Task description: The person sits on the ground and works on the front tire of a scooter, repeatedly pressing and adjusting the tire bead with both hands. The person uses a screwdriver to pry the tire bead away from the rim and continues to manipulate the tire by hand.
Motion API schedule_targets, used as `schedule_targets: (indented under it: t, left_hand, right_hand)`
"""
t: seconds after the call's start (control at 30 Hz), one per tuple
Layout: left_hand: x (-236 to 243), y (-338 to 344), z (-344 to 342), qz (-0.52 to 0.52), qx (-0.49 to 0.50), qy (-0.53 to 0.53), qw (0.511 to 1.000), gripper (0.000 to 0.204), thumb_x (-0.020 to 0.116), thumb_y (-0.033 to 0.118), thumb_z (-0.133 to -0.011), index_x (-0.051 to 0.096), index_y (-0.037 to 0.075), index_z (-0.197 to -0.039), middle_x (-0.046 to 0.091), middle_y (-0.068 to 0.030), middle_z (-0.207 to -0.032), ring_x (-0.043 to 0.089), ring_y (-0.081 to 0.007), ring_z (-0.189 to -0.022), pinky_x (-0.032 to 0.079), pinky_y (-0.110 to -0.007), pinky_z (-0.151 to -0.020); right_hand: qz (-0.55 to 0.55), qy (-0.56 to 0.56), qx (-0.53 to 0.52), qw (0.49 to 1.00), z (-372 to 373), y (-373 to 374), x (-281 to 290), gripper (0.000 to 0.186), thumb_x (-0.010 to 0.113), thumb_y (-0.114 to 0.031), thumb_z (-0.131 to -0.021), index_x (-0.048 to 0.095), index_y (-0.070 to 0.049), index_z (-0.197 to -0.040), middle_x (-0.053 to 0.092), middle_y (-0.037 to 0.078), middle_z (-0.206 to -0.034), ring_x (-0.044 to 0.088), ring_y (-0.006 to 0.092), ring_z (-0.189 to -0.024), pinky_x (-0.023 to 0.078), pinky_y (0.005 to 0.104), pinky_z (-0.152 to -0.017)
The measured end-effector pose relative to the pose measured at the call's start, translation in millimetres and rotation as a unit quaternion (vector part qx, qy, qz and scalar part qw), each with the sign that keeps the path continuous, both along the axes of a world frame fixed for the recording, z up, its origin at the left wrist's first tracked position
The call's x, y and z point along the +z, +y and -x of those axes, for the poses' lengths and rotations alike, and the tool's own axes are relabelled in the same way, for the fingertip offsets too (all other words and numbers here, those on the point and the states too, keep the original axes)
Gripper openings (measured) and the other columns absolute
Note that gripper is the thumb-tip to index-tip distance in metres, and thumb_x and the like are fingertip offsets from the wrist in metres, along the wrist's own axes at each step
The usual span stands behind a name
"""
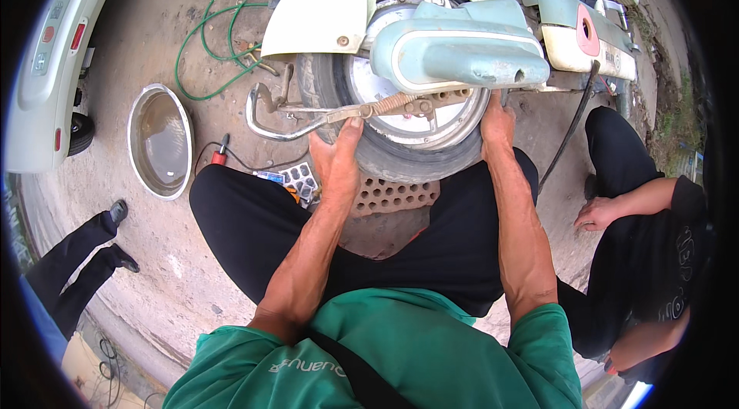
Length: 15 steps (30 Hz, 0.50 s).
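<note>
- At the roadside, a person's left hand (pixel 336 156) is gripping the left edge of a black tyre (pixel 419 166), its thumb lying by a rusty bracket (pixel 350 111).
- The right hand (pixel 497 130) is bracing the tyre's opposite side, well apart from the left; fingers are partly hiding, so whether it is clamped cannot be told.
- The tyre is sitting under a scooter's white fender (pixel 315 13), just beside a perforated brick (pixel 396 197).
- Nearby, a basin (pixel 137 166) is holding water; a co-worker's hand (pixel 596 214) is hanging at right.

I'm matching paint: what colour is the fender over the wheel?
The fender is off-white; the head view shows it best.
</note>
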<state>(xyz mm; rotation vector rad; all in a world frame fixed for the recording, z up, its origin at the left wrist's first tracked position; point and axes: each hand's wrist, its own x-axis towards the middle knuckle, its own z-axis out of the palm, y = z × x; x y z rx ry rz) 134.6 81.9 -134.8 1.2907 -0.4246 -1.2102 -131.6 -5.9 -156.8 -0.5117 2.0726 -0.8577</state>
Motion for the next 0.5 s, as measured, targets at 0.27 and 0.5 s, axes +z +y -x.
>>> schedule_targets:
  t: [0.27,0.5]
  left_hand:
    - [17,-4,-19,-0.009,-0.076,0.077,0.994,0.072,0.079,0.025,-0.098,0.044,0.004,-0.157,0.060,-0.0139,-0.146,0.058,-0.0250,-0.135,0.050,-0.047,-0.115]
    - [7,-57,-71,-0.036,-0.152,-0.036,0.987,0.105,0.090,0.037,-0.089,0.032,-0.009,-0.163,0.052,-0.0254,-0.153,0.058,-0.0297,-0.136,0.048,-0.043,-0.117]
  right_hand:
    - [-0.002,0.097,0.052,0.994,-7,5,16,0.102,0.059,-0.069,-0.105,0.050,0.024,-0.147,0.063,0.040,-0.144,0.061,0.0455,-0.139,0.047,0.0468,-0.116]
    - [0.005,0.118,0.060,0.991,-8,9,9,0.104,0.059,-0.069,-0.105,0.048,0.024,-0.148,0.058,0.042,-0.148,0.058,0.0480,-0.141,0.044,0.0479,-0.119]
